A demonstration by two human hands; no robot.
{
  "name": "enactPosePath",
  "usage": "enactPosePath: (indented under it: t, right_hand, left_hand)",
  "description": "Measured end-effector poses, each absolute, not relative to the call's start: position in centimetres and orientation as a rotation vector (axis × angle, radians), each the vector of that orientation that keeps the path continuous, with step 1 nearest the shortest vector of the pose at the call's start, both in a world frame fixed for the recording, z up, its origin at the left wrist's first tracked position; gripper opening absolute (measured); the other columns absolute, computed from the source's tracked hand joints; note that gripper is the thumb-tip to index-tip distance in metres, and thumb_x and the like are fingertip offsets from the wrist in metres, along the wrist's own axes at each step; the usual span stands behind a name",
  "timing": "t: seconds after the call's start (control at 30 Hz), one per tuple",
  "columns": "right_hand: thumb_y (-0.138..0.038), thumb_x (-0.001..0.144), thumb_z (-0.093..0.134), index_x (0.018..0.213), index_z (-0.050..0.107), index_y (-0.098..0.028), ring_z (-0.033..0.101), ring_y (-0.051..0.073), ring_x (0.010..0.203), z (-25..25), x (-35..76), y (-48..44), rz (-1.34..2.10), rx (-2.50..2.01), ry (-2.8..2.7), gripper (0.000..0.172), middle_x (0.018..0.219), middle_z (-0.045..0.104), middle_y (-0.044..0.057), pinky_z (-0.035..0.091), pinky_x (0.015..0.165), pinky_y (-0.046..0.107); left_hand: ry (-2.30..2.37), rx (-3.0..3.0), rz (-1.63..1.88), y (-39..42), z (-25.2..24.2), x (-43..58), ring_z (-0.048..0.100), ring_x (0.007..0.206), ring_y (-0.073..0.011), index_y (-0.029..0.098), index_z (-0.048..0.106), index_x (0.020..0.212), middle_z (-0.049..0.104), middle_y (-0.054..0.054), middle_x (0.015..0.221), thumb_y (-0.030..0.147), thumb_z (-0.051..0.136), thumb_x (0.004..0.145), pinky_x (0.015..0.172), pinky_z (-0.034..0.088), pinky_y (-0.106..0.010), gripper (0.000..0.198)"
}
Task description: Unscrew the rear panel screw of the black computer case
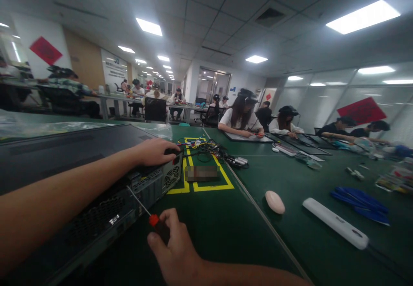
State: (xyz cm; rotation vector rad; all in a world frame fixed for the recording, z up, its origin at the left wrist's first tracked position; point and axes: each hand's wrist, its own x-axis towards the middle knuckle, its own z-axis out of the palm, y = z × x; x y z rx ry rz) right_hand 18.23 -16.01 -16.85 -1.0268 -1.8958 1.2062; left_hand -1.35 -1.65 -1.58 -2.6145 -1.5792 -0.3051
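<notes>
A dark computer case point(64, 156) lies on its side at the left, with its rear panel facing me. My left hand point(156, 150) rests over its top near the far rear corner, fingers curled at the edge beside the power supply fan grille point(173, 176). Something dark shows between those fingers and thumb, too unclear to name. In my right hand point(179, 247) is a screwdriver point(155, 221) with a red and dark handle, held in closed fingers. Its thin shaft slants up to the left, and the tip is at the case's rear edge; whether it touches a screw cannot be seen.
A bundle of cables point(214, 148) lies beyond the case on the green table point(245, 243), near yellow tape markings point(213, 188). To the right are a pale mouse-shaped object point(275, 202), a white power strip point(335, 223) and blue straps point(359, 204). Several people work farther off.
</notes>
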Motion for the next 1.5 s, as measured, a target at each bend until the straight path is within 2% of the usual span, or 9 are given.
enactPosePath:
  t: [0.13, 0.3, 0.4, 0.57, 0.67, 0.77, 0.87, 1.27, 1.5]
  right_hand:
    - [-0.018, 0.097, 0.07, 0.106, 0.055, -0.022, 0.052, 0.017, 0.074, -16.9, 18.3, -15.9, 1.18, -1.014, -1.9, 0.017, 0.081, 0.052, -0.004, 0.039, 0.068, 0.029]
    - [-0.022, 0.102, 0.067, 0.111, 0.066, -0.019, 0.061, 0.02, 0.084, -16.7, 18.6, -15.9, 1.147, -0.976, -1.916, 0.01, 0.091, 0.063, 0.0, 0.045, 0.077, 0.032]
    - [-0.025, 0.106, 0.062, 0.11, 0.07, -0.018, 0.062, 0.02, 0.087, -16.8, 18.6, -15.9, 1.097, -0.974, -1.922, 0.01, 0.093, 0.064, 0.002, 0.045, 0.079, 0.032]
    - [-0.029, 0.112, 0.053, 0.098, 0.065, -0.019, 0.057, 0.016, 0.074, -17.1, 18.6, -15.9, 1.12, -0.952, -1.973, 0.02, 0.08, 0.057, -0.001, 0.04, 0.069, 0.028]
    - [-0.033, 0.114, 0.048, 0.101, 0.063, -0.02, 0.054, 0.016, 0.069, -17.1, 18.6, -16.0, 1.122, -0.952, -2.024, 0.023, 0.076, 0.054, -0.003, 0.038, 0.065, 0.028]
    - [-0.036, 0.106, 0.063, 0.117, 0.063, -0.021, 0.055, 0.017, 0.072, -16.9, 18.5, -16.3, 1.112, -1.013, -2.018, 0.018, 0.079, 0.056, -0.003, 0.039, 0.066, 0.029]
    - [-0.033, 0.094, 0.076, 0.124, 0.06, -0.021, 0.057, 0.018, 0.073, -16.7, 18.4, -16.6, 1.161, -1.091, -1.964, 0.036, 0.083, 0.059, -0.003, 0.041, 0.066, 0.029]
    - [-0.028, 0.094, 0.073, 0.11, 0.066, -0.022, 0.063, 0.021, 0.083, -16.8, 18.5, -16.5, 1.011, -1.044, -1.915, 0.018, 0.092, 0.067, 0.001, 0.047, 0.075, 0.032]
    - [-0.026, 0.096, 0.071, 0.11, 0.072, -0.02, 0.069, 0.023, 0.088, -17.1, 18.4, -16.5, 0.943, -1.05, -1.926, 0.015, 0.094, 0.073, 0.004, 0.049, 0.078, 0.033]
  left_hand:
    - [-1.6, -2.637, -0.215, -1.7, -1.5, -1.4, 0.068, 0.14, -0.0364, 0.026, 0.071, 0.154, 0.071, -0.013, 0.155, 0.049, 0.049, 0.103, 0.121, 0.05, -0.053, 0.061]
    - [-1.597, -2.63, -0.211, -1.8, -1.3, -1.3, 0.068, 0.14, -0.0359, 0.026, 0.071, 0.154, 0.072, -0.012, 0.153, 0.051, 0.048, 0.103, 0.121, 0.05, -0.052, 0.061]
    - [-1.611, -2.62, -0.211, -2.0, -1.2, -1.1, 0.069, 0.139, -0.0355, 0.028, 0.072, 0.154, 0.072, -0.011, 0.153, 0.051, 0.049, 0.103, 0.121, 0.05, -0.052, 0.061]
    - [-1.61, -2.626, -0.203, -2.0, -1.2, -1.1, 0.069, 0.14, -0.0356, 0.026, 0.072, 0.154, 0.072, -0.012, 0.153, 0.051, 0.048, 0.102, 0.121, 0.05, -0.052, 0.062]
    - [-1.61, -2.624, -0.212, -1.8, -1.3, -1.3, 0.069, 0.14, -0.0372, 0.027, 0.071, 0.155, 0.072, -0.011, 0.154, 0.054, 0.046, 0.102, 0.12, 0.051, -0.054, 0.065]
    - [-1.598, -2.627, -0.219, -1.5, -1.5, -1.5, 0.07, 0.137, -0.0381, 0.028, 0.072, 0.154, 0.073, -0.012, 0.151, 0.056, 0.046, 0.1, 0.119, 0.052, -0.054, 0.066]
    - [-1.579, -2.634, -0.248, -1.3, -1.7, -1.7, 0.072, 0.134, -0.0385, 0.027, 0.075, 0.15, 0.076, -0.012, 0.146, 0.057, 0.048, 0.099, 0.117, 0.053, -0.054, 0.066]
    - [-1.558, -2.656, -0.28, -0.9, -2.0, -2.0, 0.072, 0.131, -0.0402, 0.027, 0.075, 0.15, 0.076, -0.014, 0.146, 0.059, 0.049, 0.099, 0.115, 0.053, -0.057, 0.066]
    - [-1.577, -2.646, -0.26, -1.3, -1.7, -1.7, 0.07, 0.136, -0.0386, 0.029, 0.074, 0.151, 0.074, -0.012, 0.15, 0.056, 0.049, 0.099, 0.119, 0.051, -0.055, 0.064]
